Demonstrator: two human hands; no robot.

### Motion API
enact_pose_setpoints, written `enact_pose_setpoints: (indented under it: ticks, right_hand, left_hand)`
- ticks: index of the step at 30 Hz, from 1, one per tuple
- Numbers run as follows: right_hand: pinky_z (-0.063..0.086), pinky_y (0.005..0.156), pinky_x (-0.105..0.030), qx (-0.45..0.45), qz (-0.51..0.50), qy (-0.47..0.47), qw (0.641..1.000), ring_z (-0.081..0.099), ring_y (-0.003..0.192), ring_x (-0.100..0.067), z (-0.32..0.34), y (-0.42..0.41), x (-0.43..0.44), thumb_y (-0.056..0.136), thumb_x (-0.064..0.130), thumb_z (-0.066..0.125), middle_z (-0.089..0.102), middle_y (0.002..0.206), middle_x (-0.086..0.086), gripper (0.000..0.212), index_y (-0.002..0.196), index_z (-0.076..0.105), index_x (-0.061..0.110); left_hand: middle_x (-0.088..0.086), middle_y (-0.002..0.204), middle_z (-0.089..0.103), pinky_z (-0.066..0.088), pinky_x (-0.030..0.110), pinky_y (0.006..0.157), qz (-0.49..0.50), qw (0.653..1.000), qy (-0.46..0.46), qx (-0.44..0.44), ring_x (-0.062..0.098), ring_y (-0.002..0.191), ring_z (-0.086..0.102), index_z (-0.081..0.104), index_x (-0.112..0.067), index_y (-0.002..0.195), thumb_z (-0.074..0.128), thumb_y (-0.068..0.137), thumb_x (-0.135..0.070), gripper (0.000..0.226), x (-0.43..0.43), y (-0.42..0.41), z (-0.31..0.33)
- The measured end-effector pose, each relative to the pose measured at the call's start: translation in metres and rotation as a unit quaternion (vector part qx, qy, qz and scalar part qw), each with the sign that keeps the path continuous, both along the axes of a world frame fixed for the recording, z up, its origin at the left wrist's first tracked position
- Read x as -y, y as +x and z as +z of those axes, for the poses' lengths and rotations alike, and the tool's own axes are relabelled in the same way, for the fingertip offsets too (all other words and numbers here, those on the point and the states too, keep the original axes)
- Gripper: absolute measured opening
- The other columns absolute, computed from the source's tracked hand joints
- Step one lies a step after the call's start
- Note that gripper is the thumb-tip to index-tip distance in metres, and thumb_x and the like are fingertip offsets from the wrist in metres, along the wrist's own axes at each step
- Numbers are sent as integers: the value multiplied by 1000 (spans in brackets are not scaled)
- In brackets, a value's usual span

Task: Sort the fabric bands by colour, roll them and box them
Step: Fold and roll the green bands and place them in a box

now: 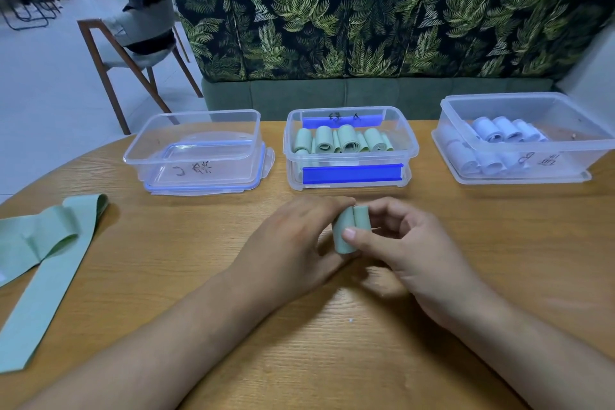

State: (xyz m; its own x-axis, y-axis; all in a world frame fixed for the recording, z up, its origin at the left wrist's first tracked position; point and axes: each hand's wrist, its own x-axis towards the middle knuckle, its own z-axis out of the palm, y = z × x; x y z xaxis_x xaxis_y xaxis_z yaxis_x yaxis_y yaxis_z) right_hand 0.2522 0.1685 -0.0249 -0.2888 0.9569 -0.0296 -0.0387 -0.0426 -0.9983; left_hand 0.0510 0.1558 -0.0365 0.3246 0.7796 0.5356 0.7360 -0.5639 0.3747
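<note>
Both hands point(349, 243) pinch upright green roll point(349, 230), axis vertical.

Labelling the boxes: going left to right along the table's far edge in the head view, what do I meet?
Empty clear box → box of green rolls → box of white rolls.

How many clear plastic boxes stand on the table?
3, in a row: the left box sits on its lid, the middle box holds green rolls, the right box holds pale rolls. None appears hidden.
</note>
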Motion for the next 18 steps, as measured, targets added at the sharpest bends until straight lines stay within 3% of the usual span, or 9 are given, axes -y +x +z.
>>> enact_pose_setpoints:
  ticks: [3,7,15,18]
  right_hand:
    - [60,88,-38,-21,8,-18,1000,74,98,-24,1,3,-3,85,14,84,79,109,-11,27,111,78,13]
    - [57,94,-42,-42,13,-47,998,72,101,-21,3,5,-6,84,16,83,77,112,-14,29,113,79,15]
    - [58,83,-36,28,-15,-9,999,73,90,-20,13,6,-8,84,15,86,80,102,-10,25,108,81,16]
    - [57,83,-37,56,-22,-2,998,71,85,-17,24,4,-10,82,14,88,80,96,-9,23,104,82,15]
  left_hand:
    - [-3,133,68,49,31,105,-11,1000,7,26,15,122,64,60,-11,142,86,88,-30,63,0,1,-2]
    - [-4,130,69,49,30,106,-15,999,13,43,14,122,64,65,-10,135,87,88,-28,55,-1,-1,2]
    - [-2,119,71,51,27,95,-2,999,41,-4,18,108,66,68,-11,133,84,90,-26,48,-4,-1,11]
    - [-1,121,70,51,28,97,4,998,67,-8,19,112,65,66,-11,133,83,90,-27,49,-6,-2,11]
